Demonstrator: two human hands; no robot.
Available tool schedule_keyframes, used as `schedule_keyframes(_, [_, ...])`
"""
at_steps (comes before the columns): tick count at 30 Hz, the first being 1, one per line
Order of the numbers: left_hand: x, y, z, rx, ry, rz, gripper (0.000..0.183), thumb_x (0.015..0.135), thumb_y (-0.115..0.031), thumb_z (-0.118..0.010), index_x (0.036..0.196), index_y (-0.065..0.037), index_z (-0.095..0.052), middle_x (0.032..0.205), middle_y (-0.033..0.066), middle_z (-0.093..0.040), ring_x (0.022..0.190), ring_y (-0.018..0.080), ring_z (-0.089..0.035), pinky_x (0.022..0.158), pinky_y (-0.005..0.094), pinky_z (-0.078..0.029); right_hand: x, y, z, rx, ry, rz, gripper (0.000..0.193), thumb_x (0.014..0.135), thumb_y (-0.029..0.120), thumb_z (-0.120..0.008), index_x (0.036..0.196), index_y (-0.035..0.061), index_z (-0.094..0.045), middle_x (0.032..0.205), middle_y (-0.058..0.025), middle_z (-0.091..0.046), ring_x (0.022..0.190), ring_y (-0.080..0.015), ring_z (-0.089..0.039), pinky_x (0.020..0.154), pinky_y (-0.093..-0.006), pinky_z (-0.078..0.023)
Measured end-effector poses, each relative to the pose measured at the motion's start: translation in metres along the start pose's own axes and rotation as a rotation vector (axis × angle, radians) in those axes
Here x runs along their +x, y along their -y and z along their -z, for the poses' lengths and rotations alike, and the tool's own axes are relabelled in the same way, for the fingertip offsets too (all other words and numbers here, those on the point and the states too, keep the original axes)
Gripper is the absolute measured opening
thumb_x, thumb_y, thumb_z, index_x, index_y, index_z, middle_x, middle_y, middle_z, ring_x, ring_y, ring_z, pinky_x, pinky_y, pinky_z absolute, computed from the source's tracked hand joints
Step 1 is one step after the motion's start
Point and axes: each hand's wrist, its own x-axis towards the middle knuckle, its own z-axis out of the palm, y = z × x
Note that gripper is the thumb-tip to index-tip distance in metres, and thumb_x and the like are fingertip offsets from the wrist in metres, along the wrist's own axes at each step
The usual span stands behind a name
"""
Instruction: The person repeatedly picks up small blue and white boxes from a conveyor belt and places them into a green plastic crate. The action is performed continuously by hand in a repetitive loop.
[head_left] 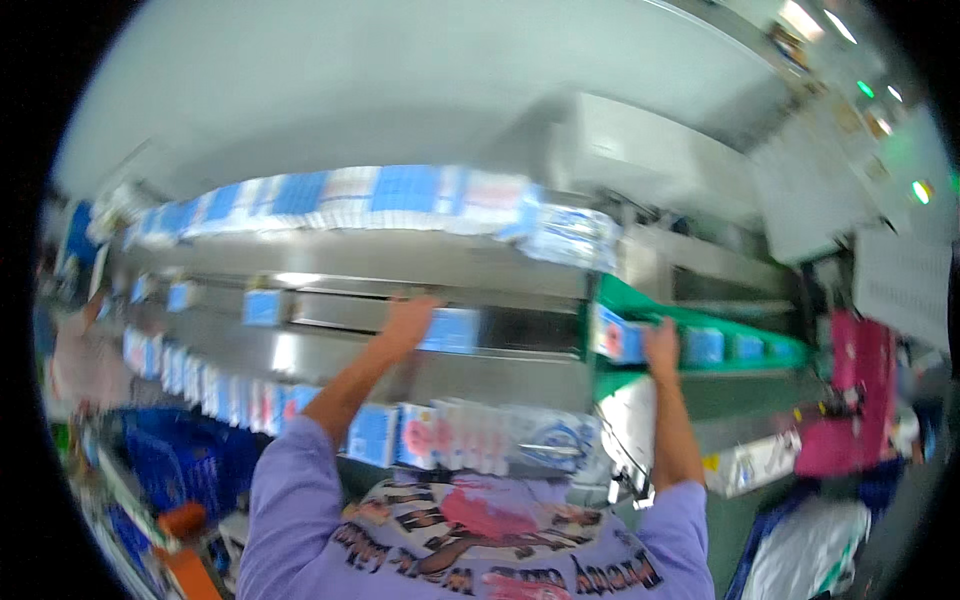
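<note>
My left hand is over the metal conveyor channel, its fingers curled around the left end of a light-blue packet. Further right, my right hand grips the right end of a blue-and-white packet with a pink print. That packet stands at the mouth of a green guide, where the channel continues. Motion blurs the fingers of both hands, and parts of them are hidden behind the packets.
Several blue packets sit inside the green guide. More blue packets are spaced along the channel at left. A long row of packets lines the far ledge, another the near ledge. At far left, another person's arm reaches in.
</note>
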Motion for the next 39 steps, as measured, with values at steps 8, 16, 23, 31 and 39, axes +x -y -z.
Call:
schedule_keyframes(8, [-0.047, 0.102, 0.063, 0.095, -0.012, 0.411, 0.035, 0.086, -0.016, -0.053, 0.120, -0.012, -0.059, 0.122, 0.0107, -0.061, 0.118, 0.0287, -0.054, 0.094, 0.0567, -0.040, -0.047, 0.054, 0.037, 0.415, -0.018, 0.183, 0.034, 0.096, 0.010, -0.055, 0.127, -0.0044, -0.052, 0.119, -0.0198, -0.062, 0.111, -0.0276, -0.061, 0.096, -0.0357, -0.046])
schedule_keyframes(16, [-0.067, 0.179, 0.028, 0.253, 0.069, 0.201, 0.022, 0.087, -0.020, -0.053, 0.105, -0.012, -0.063, 0.106, 0.0101, -0.065, 0.101, 0.0308, -0.062, 0.082, 0.0627, -0.044, -0.038, 0.049, 0.001, 0.387, 0.189, 0.112, 0.036, 0.095, 0.012, -0.056, 0.127, -0.0022, -0.051, 0.111, -0.0185, -0.064, 0.106, -0.0265, -0.062, 0.091, -0.0353, -0.048])
schedule_keyframes(23, [-0.056, 0.115, 0.012, 0.215, 0.253, 0.276, 0.030, 0.094, -0.027, -0.051, 0.122, -0.018, -0.057, 0.120, 0.0056, -0.062, 0.118, 0.0259, -0.056, 0.100, 0.0701, -0.028, -0.027, 0.089, -0.007, 0.215, 0.221, -0.017, 0.049, 0.091, 0.024, -0.057, 0.133, 0.0014, -0.047, 0.108, -0.0273, -0.064, 0.101, -0.0396, -0.063, 0.086, -0.0444, -0.049])
schedule_keyframes(31, [-0.017, 0.019, 0.026, 0.098, 0.141, 0.112, 0.028, 0.093, -0.022, -0.051, 0.120, -0.014, -0.057, 0.119, 0.0075, -0.061, 0.116, 0.0277, -0.056, 0.102, 0.0668, -0.029, -0.011, 0.031, -0.006, 0.097, 0.145, 0.012, 0.058, 0.087, 0.023, -0.061, 0.133, -0.0055, -0.040, 0.111, -0.0349, -0.060, 0.106, -0.0483, -0.058, 0.091, -0.0498, -0.046])
schedule_keyframes(39, [-0.036, 0.070, 0.031, -0.046, -0.094, 0.265, 0.034, 0.088, -0.019, -0.055, 0.122, -0.013, -0.057, 0.124, 0.0103, -0.059, 0.119, 0.0308, -0.053, 0.102, 0.0598, -0.033, -0.024, 0.026, 0.027, 0.296, -0.062, 0.142, 0.042, 0.092, 0.013, -0.060, 0.130, -0.0031, -0.050, 0.122, -0.0219, -0.060, 0.112, -0.0318, -0.059, 0.098, -0.0398, -0.045])
